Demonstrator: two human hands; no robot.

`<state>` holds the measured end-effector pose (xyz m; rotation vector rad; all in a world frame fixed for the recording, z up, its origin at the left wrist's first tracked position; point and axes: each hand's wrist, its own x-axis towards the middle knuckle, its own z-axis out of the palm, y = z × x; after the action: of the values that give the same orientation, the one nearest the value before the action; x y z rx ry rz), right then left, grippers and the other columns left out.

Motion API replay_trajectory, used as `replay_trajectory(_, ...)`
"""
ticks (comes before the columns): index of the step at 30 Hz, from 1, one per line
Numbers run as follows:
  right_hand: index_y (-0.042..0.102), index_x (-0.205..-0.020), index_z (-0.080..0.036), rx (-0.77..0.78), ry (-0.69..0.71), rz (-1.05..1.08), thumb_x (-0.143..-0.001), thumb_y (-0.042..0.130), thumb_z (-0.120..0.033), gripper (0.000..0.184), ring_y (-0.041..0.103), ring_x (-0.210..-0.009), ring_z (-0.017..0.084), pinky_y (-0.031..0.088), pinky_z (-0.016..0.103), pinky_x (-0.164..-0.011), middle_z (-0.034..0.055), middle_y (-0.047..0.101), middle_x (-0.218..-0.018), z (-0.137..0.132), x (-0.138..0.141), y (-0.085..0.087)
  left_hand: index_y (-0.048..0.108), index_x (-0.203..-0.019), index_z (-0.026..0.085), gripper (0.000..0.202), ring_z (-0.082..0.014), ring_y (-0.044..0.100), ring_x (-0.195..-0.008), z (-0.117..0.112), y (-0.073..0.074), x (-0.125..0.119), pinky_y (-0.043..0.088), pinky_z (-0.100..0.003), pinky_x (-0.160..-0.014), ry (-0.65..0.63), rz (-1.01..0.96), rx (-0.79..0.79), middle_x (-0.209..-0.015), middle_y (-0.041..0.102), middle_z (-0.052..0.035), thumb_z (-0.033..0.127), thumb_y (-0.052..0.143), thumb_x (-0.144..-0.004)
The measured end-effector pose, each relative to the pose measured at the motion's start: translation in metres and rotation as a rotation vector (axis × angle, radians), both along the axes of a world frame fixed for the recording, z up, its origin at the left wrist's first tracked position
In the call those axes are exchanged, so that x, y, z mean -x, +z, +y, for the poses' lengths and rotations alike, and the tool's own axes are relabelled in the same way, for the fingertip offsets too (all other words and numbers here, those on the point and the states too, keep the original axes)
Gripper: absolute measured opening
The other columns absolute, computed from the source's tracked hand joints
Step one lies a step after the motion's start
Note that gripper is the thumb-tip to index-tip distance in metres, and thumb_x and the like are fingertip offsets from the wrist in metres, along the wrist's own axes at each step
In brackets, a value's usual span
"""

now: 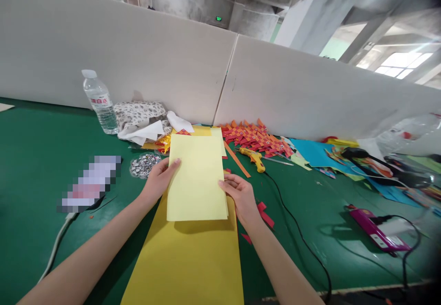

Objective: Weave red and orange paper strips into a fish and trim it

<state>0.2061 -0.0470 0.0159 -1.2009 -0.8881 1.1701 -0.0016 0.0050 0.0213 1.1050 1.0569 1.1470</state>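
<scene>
Between my two hands is a pale yellow sheet of paper (198,181), which looks folded or layered at its lower right corner. My left hand (160,176) pinches its left edge, thumb on the front. On the right edge, my right hand (239,192) grips it with the thumb in front and the fingers behind. The sheet is raised above a larger, darker yellow sheet (193,263) that lies on the green table (285,254). Behind the raised sheet, more yellow paper (217,142) partly shows.
Woven red-orange paper fish (253,137) are heaped at the back, near a yellow glue gun (254,158) with a black cord. Left stand a water bottle (100,105), a bag of googly eyes (144,165) and a blurred phone (91,183). A purple power strip (377,231) lies right.
</scene>
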Motion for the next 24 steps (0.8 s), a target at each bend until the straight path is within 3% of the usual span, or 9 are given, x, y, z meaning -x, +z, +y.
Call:
replay_trajectory(6,0.066,-0.079,-0.017,-0.029,-0.087,-0.003,-0.057,0.079,-0.031,0.028,0.059,-0.06,0.014,0.047,0.027,-0.061,0.0003,0.067,-0.067,0.0,-0.002,0.001,0.064,-0.097,0.019,0.045,-0.0178,0.064,-0.07,0.0,-0.003,0.0,0.05,-0.023,-0.055,-0.072,0.008,0.038,-0.089,0.07,-0.004,0.055,0.06,-0.071)
replay_trajectory(13,0.067,-0.081,-0.017,-0.034,-0.096,0.003,-0.059,0.078,-0.032,0.029,0.061,-0.063,0.015,0.049,0.027,-0.063,0.0017,0.068,-0.07,0.0,-0.003,0.002,0.063,-0.096,0.02,0.045,-0.0145,0.061,-0.063,0.005,-0.011,0.001,0.047,-0.022,-0.054,-0.035,0.04,0.037,-0.083,0.067,-0.0024,0.058,0.056,-0.072)
replay_trajectory(24,0.069,-0.077,-0.017,-0.017,-0.174,0.012,-0.057,0.079,-0.033,0.027,0.063,-0.064,0.016,0.05,0.028,-0.062,0.0019,0.07,-0.07,0.0,-0.003,0.003,0.061,-0.092,0.02,0.043,-0.0129,0.056,-0.057,0.002,-0.006,0.002,0.045,-0.021,-0.052,-0.078,0.055,0.049,-0.072,0.062,0.0001,0.058,0.054,-0.074)
